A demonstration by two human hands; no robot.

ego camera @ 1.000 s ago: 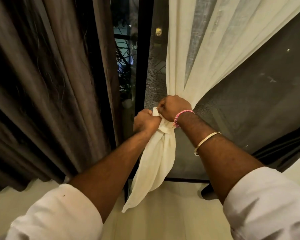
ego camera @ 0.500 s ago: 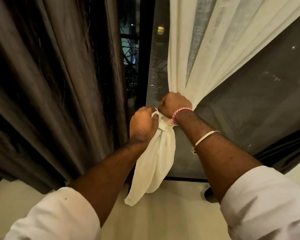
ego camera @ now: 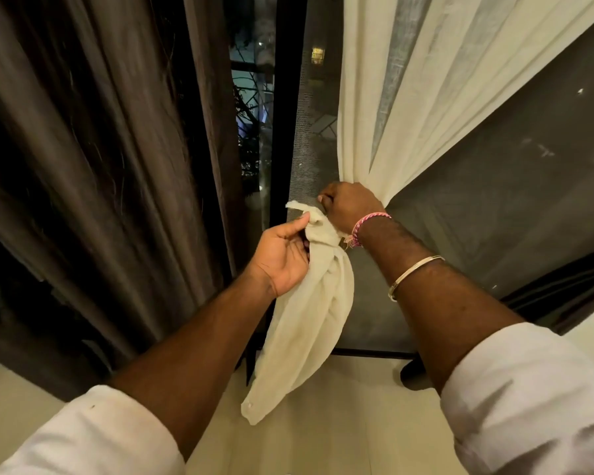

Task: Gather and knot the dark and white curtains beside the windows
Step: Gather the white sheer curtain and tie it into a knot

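Two hands at white curtain's knot, one curtain left to do.

Head view: right hand [ego camera: 352, 209] fisted round gathered white curtain [ego camera: 408, 97] just above knot [ego camera: 324, 238]; left hand [ego camera: 283, 257] pinching short tail end beside it, palm up. Knot formed, probably being snugged; loose end hanging below. Dark curtain [ego camera: 100, 166] on left hanging free beside window [ego camera: 254, 108], not yet gathered or tied.

Both hands raised: left hand [ego camera: 283, 250] pinching, right hand [ego camera: 348, 209] fisted.
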